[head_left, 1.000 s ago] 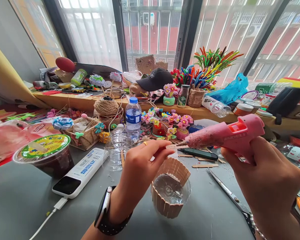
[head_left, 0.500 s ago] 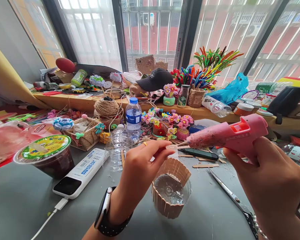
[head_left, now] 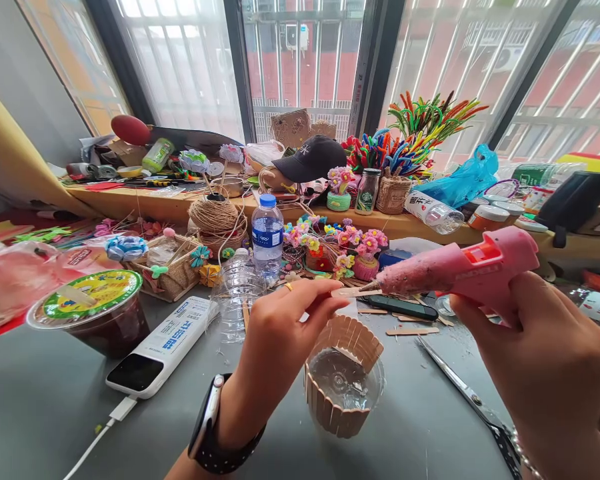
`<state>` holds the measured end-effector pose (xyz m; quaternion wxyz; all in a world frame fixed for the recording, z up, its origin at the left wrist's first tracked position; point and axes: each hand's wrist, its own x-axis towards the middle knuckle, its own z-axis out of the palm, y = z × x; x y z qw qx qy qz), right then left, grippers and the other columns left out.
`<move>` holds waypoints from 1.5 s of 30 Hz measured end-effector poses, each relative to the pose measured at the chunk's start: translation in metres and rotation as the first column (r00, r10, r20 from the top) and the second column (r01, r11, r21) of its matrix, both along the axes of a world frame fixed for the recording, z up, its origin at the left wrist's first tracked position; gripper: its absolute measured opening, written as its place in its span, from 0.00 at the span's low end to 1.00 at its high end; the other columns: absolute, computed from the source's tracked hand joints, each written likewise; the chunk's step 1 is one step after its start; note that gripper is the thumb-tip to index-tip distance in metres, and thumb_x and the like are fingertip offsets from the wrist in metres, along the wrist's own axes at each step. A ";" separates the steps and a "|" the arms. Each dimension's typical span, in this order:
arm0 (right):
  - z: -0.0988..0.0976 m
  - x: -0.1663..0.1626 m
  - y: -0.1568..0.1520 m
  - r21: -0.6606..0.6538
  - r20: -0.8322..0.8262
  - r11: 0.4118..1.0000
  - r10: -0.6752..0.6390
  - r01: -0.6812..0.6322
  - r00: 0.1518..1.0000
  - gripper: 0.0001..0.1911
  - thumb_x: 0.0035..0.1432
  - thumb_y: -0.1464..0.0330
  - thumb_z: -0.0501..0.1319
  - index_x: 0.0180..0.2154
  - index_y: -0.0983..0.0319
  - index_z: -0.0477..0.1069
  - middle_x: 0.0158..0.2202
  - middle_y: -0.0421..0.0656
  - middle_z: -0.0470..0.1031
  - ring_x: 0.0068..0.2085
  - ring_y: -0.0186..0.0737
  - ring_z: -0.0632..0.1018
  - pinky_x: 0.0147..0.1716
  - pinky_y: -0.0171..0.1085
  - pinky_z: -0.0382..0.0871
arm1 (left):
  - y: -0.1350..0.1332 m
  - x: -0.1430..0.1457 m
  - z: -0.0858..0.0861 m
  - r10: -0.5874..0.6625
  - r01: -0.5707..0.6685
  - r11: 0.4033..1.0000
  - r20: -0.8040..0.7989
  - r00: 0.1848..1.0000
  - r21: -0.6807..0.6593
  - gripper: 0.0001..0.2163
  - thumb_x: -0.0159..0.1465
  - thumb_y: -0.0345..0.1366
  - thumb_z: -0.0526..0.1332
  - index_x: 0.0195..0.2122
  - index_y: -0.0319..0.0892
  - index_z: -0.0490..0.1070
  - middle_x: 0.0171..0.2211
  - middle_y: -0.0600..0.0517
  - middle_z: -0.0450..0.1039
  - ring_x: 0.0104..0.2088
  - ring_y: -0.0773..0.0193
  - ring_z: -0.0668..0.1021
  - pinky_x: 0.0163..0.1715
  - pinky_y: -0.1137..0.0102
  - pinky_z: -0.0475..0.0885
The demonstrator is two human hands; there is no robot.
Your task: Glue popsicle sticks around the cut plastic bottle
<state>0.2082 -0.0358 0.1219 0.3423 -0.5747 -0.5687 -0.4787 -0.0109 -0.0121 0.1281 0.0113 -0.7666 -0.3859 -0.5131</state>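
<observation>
A short wooden craft stick (head_left: pixel 363 292) is pinched between the thumb and fingers of my left hand (head_left: pixel 293 333). My right hand (head_left: pixel 545 360) grips a pink hot glue gun (head_left: pixel 460 267) by its handle, and the nozzle is at the stick's surface. Below them on the table stands a clear plastic cup base (head_left: pixel 340 380), ringed along part of its wall by upright wooden stick pieces (head_left: pixel 337 419). One stretch on the right side shows bare plastic. A smartwatch is on my left wrist.
Open scissors (head_left: pixel 473 400) lie at the right. Loose sticks (head_left: pixel 413 331) and a dark green utility knife (head_left: pixel 405 308) lie behind the cup. At left are a white power bank (head_left: pixel 165 347) and a lidded drink cup (head_left: pixel 100 313). A water bottle (head_left: pixel 267 240) stands behind.
Almost nothing differs. The glue gun and my right hand have shifted very slightly to the right, while my left hand holds the stick in nearly the same place.
</observation>
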 end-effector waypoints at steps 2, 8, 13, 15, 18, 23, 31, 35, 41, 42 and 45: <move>0.001 0.000 0.001 -0.001 -0.004 1.000 0.003 -0.003 1.000 0.17 0.52 0.56 0.53 0.21 0.60 0.53 0.15 0.34 0.55 0.17 0.31 0.61 0.15 0.31 0.47 | 0.001 0.000 -0.001 0.006 -0.006 1.000 0.003 1.000 -0.004 0.03 0.54 0.32 0.62 0.30 0.40 0.73 0.27 0.55 0.77 0.25 0.70 0.77 0.29 0.78 0.71; 0.001 0.001 0.003 -0.008 0.004 1.000 -0.012 0.012 1.000 0.17 0.53 0.55 0.52 0.22 0.59 0.53 0.15 0.35 0.55 0.17 0.32 0.62 0.15 0.31 0.47 | 0.001 -0.001 -0.002 0.005 -0.005 1.000 0.011 1.000 -0.018 0.04 0.54 0.33 0.62 0.31 0.40 0.73 0.28 0.55 0.77 0.26 0.69 0.78 0.30 0.77 0.72; 0.001 0.003 0.003 -0.004 0.006 1.000 -0.012 0.012 1.000 0.17 0.53 0.56 0.53 0.22 0.59 0.52 0.15 0.34 0.55 0.17 0.32 0.62 0.15 0.31 0.47 | 0.001 -0.002 0.000 0.012 -0.012 1.000 0.020 1.000 -0.018 0.04 0.55 0.33 0.62 0.31 0.40 0.73 0.28 0.54 0.77 0.26 0.68 0.78 0.31 0.76 0.72; 0.002 0.004 0.004 0.001 -0.001 1.000 -0.004 0.004 1.000 0.17 0.53 0.56 0.53 0.22 0.59 0.52 0.15 0.34 0.55 0.18 0.32 0.62 0.15 0.31 0.47 | 0.001 -0.002 0.000 0.013 -0.012 1.000 0.019 1.000 -0.017 0.04 0.55 0.33 0.62 0.31 0.40 0.73 0.28 0.54 0.77 0.26 0.68 0.78 0.31 0.76 0.72; 0.002 0.005 0.004 -0.001 -0.007 1.000 -0.002 0.002 1.000 0.17 0.53 0.56 0.53 0.22 0.60 0.53 0.15 0.34 0.55 0.18 0.32 0.64 0.15 0.31 0.48 | 0.000 -0.002 0.000 0.015 -0.015 1.000 0.022 1.000 -0.021 0.04 0.55 0.33 0.61 0.31 0.40 0.73 0.28 0.54 0.77 0.26 0.68 0.78 0.30 0.76 0.72; 0.003 0.008 0.004 -0.012 -0.002 0.999 -0.037 0.037 0.999 0.18 0.54 0.54 0.50 0.22 0.61 0.58 0.15 0.36 0.56 0.18 0.34 0.64 0.16 0.31 0.49 | -0.001 -0.003 0.002 0.027 -0.027 0.999 0.018 0.999 -0.039 0.05 0.55 0.34 0.61 0.32 0.41 0.73 0.28 0.55 0.77 0.24 0.70 0.77 0.28 0.76 0.71; 0.002 0.009 0.006 -0.038 -0.053 0.998 -0.050 0.048 0.997 0.21 0.54 0.52 0.48 0.24 0.63 0.62 0.15 0.37 0.58 0.17 0.34 0.63 0.16 0.31 0.50 | 0.000 -0.008 0.004 0.100 -0.100 0.995 0.015 0.995 -0.015 0.05 0.55 0.36 0.61 0.31 0.42 0.73 0.24 0.56 0.76 0.22 0.70 0.76 0.25 0.76 0.71; 0.001 0.010 0.007 -0.048 -0.082 0.998 -0.041 0.037 0.996 0.20 0.53 0.53 0.50 0.24 0.63 0.62 0.15 0.37 0.57 0.18 0.34 0.63 0.16 0.31 0.49 | -0.001 -0.009 0.005 0.078 -0.077 0.997 0.028 0.997 -0.022 0.04 0.55 0.35 0.61 0.31 0.42 0.72 0.25 0.56 0.76 0.22 0.69 0.77 0.25 0.75 0.71; 0.002 0.008 0.006 -0.052 -0.091 0.998 -0.034 0.029 0.995 0.18 0.52 0.54 0.51 0.24 0.62 0.62 0.15 0.36 0.56 0.18 0.34 0.62 0.16 0.31 0.49 | -0.007 -0.012 0.009 0.077 -0.074 0.996 0.050 0.996 -0.049 0.04 0.55 0.35 0.61 0.32 0.44 0.72 0.24 0.57 0.76 0.21 0.69 0.77 0.25 0.75 0.72; 0.002 0.007 0.005 -0.050 -0.090 0.998 -0.036 0.031 0.995 0.18 0.52 0.54 0.51 0.24 0.62 0.61 0.15 0.35 0.55 0.18 0.33 0.62 0.16 0.31 0.49 | -0.007 -0.012 0.009 0.079 -0.076 0.996 0.050 0.996 -0.046 0.04 0.55 0.35 0.61 0.32 0.45 0.72 0.24 0.58 0.76 0.21 0.70 0.77 0.25 0.75 0.72; 0.003 0.005 0.004 -0.049 -0.089 0.998 -0.045 0.041 0.995 0.18 0.51 0.53 0.52 0.23 0.62 0.61 0.15 0.36 0.55 0.17 0.33 0.61 0.16 0.31 0.49 | -0.008 -0.013 0.009 0.074 -0.073 0.997 0.047 0.996 -0.026 0.04 0.55 0.36 0.61 0.33 0.45 0.72 0.25 0.58 0.76 0.21 0.70 0.76 0.25 0.75 0.72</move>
